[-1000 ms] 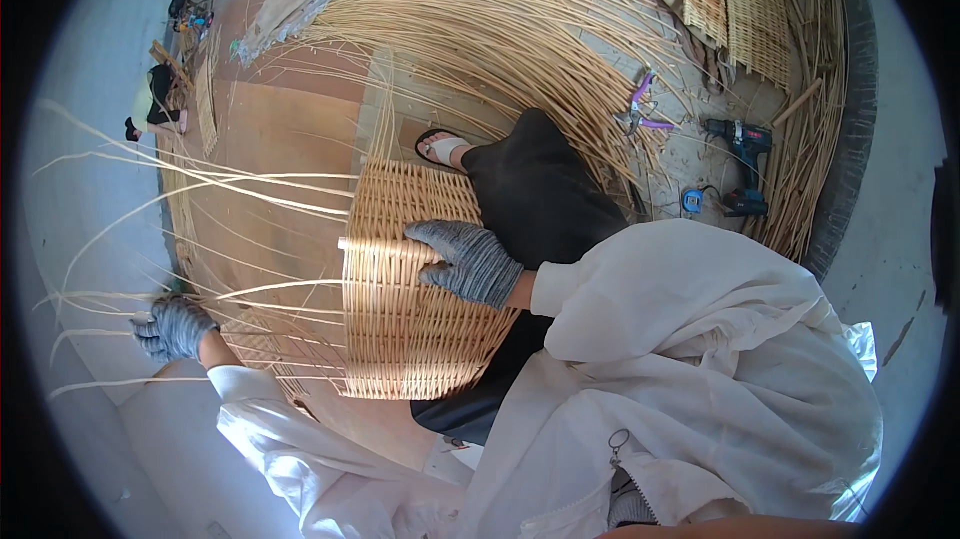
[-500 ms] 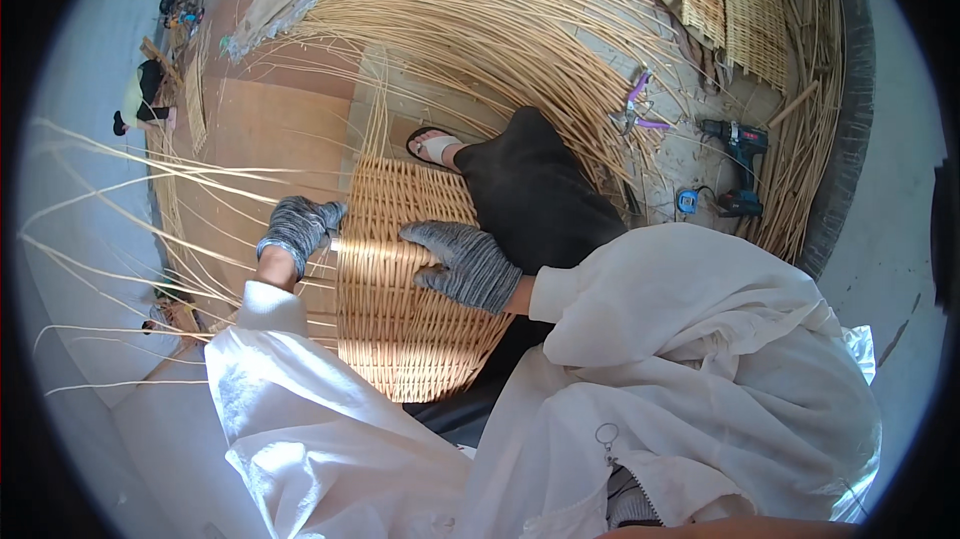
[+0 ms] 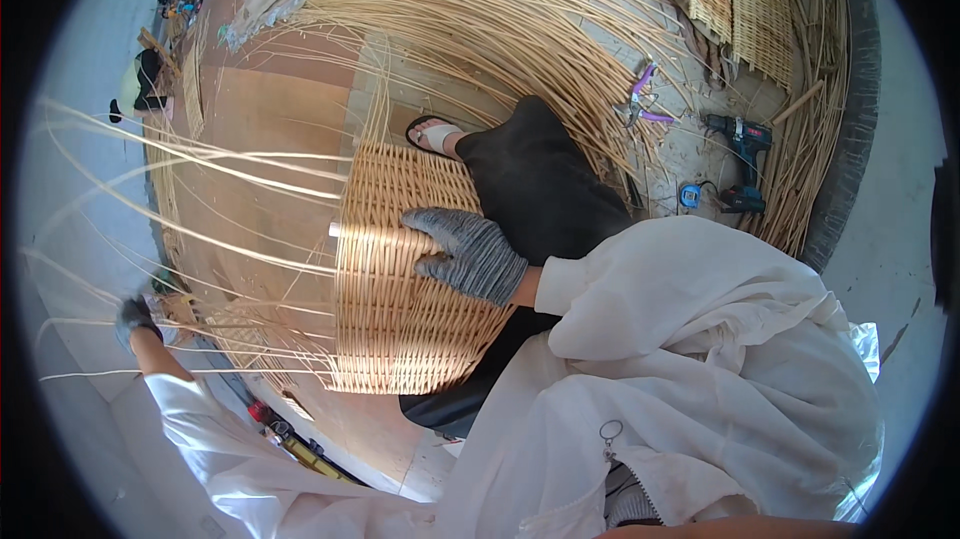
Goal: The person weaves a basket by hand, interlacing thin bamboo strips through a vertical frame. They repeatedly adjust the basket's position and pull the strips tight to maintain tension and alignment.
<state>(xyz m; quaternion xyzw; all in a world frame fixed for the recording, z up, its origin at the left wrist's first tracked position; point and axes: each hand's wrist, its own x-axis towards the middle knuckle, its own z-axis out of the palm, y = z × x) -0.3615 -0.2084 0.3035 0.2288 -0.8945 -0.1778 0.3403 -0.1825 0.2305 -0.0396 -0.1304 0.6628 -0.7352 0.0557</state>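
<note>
A woven wicker panel [image 3: 385, 329] lies across my lap, with long pale rods [image 3: 255, 230] fanning out from its left edge. My right hand [image 3: 468, 254], in a grey knitted glove, rests flat on the weave with the thumb apart from the fingers. Far out to the left, my left hand [image 3: 137, 321], gloved the same way, is beside the outer ends of the lower rods. It is small and smeared by motion, so whether its fingers grip a rod does not show. A small white piece [image 3: 335, 230] sits at the panel's left edge.
A large bundle of willow rods [image 3: 480, 9] curves across the floor ahead. At right lie purple-handled pruning shears [image 3: 641, 99], a cordless drill [image 3: 742, 159] and a blue tape measure [image 3: 690, 196]. Finished woven pieces [image 3: 757, 14] are at the far right. My sandalled foot [image 3: 436, 135] is beyond the panel.
My left hand has left the panel's left edge and swung out left and toward me, near the rod ends. Several rods have shifted. My right hand stays on the weave.
</note>
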